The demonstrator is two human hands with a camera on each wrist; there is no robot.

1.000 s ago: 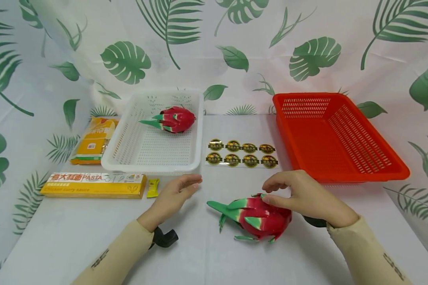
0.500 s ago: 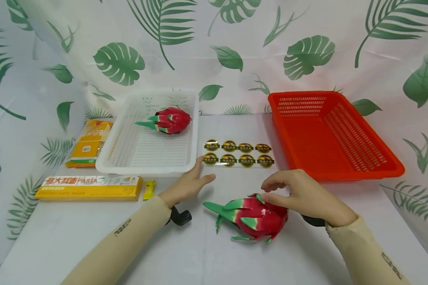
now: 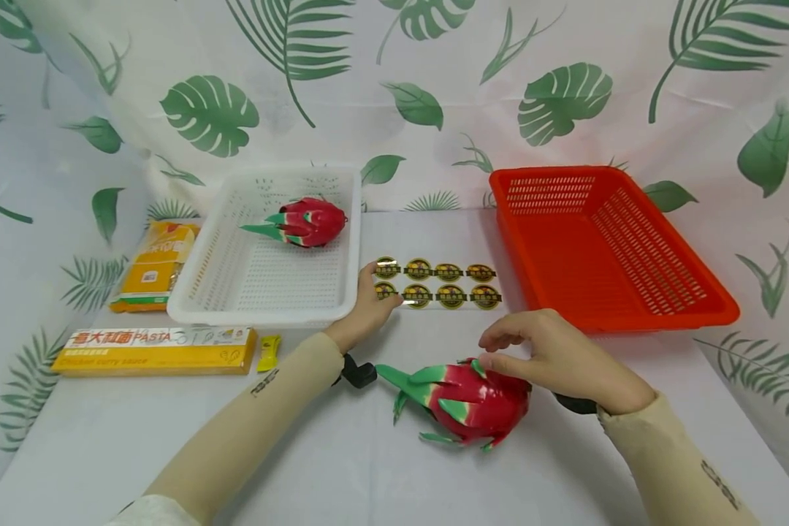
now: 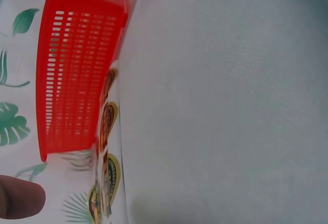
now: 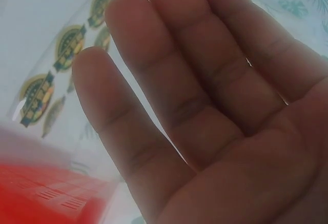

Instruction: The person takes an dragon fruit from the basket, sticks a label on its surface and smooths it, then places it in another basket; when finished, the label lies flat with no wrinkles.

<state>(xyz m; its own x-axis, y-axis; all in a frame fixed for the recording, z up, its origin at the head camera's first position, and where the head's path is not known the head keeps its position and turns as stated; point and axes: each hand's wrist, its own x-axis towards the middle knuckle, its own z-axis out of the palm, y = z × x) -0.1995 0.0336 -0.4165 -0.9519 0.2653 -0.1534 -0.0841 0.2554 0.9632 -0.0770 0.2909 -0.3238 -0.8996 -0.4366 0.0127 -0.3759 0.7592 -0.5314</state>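
A sheet of round black-and-gold stickers [image 3: 451, 295] lies flat between the two baskets. My left hand [image 3: 368, 310] is at the sheet's left edge, thumb and forefinger apart; whether they touch it I cannot tell. In front of me a red dragon fruit [image 3: 480, 405] with green leaf tips lies on its side. My right hand [image 3: 552, 361] hovers over its upper right side, and the thumb overlaps the fruit in the head view. In the right wrist view the fingers [image 5: 148, 55] are loosely extended and hold nothing.
A white basket [image 3: 263, 315] at back left holds another dragon fruit [image 3: 315, 221]. The red basket [image 3: 621, 321] stands at back right. On the left are an orange packet [image 3: 154, 267], a pasta box [image 3: 154, 352] and a small yellow sachet [image 3: 269, 353].
My left hand has moved forward and right, from beside the yellow sachet to the sticker sheet's left edge. The right hand stays over the dragon fruit. The head view has shifted slightly.
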